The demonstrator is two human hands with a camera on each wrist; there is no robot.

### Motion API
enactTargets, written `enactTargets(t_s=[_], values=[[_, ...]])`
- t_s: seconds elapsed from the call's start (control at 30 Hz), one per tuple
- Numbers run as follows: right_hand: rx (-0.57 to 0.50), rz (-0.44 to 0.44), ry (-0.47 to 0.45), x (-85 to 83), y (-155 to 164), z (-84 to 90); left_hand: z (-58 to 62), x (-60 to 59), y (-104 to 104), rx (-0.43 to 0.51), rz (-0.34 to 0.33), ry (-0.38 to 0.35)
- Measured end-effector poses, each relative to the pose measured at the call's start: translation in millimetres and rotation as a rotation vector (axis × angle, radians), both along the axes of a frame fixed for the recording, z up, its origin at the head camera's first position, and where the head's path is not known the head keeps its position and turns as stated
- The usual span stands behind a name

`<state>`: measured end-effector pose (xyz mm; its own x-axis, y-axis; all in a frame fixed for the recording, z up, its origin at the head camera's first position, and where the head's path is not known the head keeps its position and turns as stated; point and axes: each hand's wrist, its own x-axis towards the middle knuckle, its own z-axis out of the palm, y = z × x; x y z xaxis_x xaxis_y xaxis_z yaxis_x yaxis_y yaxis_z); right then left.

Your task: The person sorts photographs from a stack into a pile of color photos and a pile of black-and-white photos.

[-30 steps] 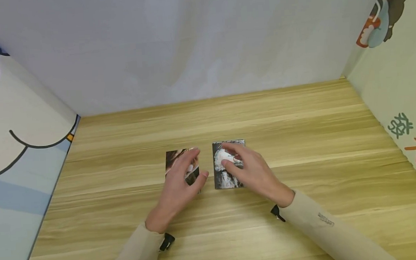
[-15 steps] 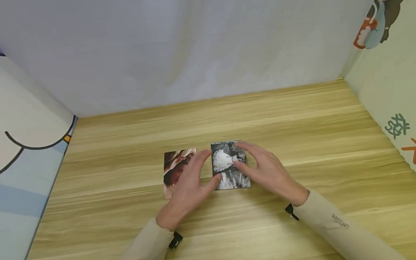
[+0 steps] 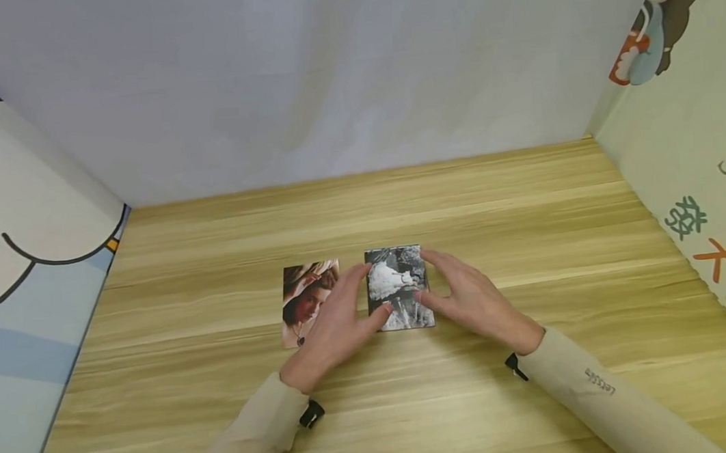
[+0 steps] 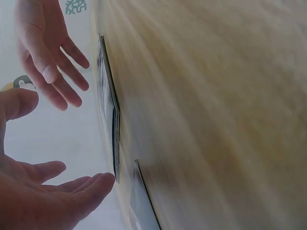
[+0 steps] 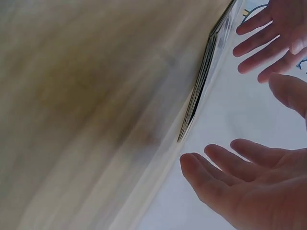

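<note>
A small stack of photos topped by a black-and-white photo [image 3: 397,283] lies flat on the wooden table [image 3: 523,232]; it shows edge-on in the left wrist view [image 4: 114,139] and the right wrist view [image 5: 201,86]. A colour portrait photo [image 3: 305,298] lies just to its left. My left hand [image 3: 374,291] sits at the stack's left edge with fingers straight. My right hand [image 3: 424,276] flanks the right edge, fingers straight as well. The two hands face each other across the stack. In both wrist views the fingers stand slightly off the stack, and neither hand grips anything.
A white back wall [image 3: 331,84] closes the far side. Cartoon-printed panels stand at the left [image 3: 26,271] and the right [image 3: 692,168]. Bare wood stretches around the photos on all sides.
My left hand slid right, off the colour photo, to the black-and-white stack's left edge. My right hand moved from on top of the stack to its right edge. The colour photo now shows fully.
</note>
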<state>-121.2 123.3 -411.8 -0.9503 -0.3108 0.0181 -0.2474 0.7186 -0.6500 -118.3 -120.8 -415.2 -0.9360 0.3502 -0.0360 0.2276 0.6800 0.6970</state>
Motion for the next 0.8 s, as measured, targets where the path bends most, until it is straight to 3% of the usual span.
enactTargets(t_s=[0.4, 0.8], values=[[0.036, 0.013, -0.083, -2.5, 1.2, -3.0, -3.8, -4.4, 2.6, -0.016, 0.030, -0.078], [0.004, 0.028, -0.131, -4.6, 0.1, -5.2, -4.5, -4.6, 5.9, -0.011, 0.034, -0.083]])
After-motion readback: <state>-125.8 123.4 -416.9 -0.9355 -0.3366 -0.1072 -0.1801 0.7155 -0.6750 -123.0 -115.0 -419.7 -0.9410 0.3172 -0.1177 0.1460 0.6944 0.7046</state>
